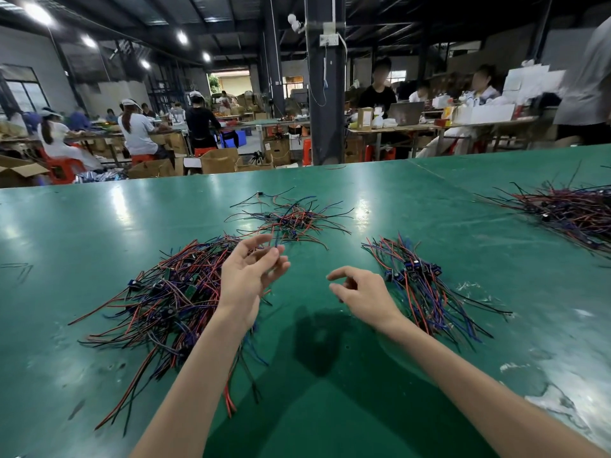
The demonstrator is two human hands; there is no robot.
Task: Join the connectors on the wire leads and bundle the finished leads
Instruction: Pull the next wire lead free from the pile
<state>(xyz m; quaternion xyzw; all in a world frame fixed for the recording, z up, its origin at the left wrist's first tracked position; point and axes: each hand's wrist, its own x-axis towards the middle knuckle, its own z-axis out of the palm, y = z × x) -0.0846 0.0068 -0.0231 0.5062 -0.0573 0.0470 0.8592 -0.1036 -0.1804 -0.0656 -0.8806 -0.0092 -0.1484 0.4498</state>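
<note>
A big loose heap of red, black and blue wire leads (172, 292) with small connectors lies on the left of the green table (330, 375). A smaller scatter of leads (291, 221) sits further back in the middle. An orderly bunch of leads with blue connectors (426, 285) lies on the right. My left hand (248, 276) hovers palm-up beside the big heap, fingers spread, fingertips close to a thin wire from the middle scatter; whether it grips it is unclear. My right hand (360, 292) hovers just left of the orderly bunch, fingers loosely curled, holding nothing.
Another large pile of leads (575, 213) lies at the far right of the table. Bits of white scrap (558, 398) litter the right front. Beyond the table's far edge stand a dark pillar (325, 94), cardboard boxes, and workbenches with seated people.
</note>
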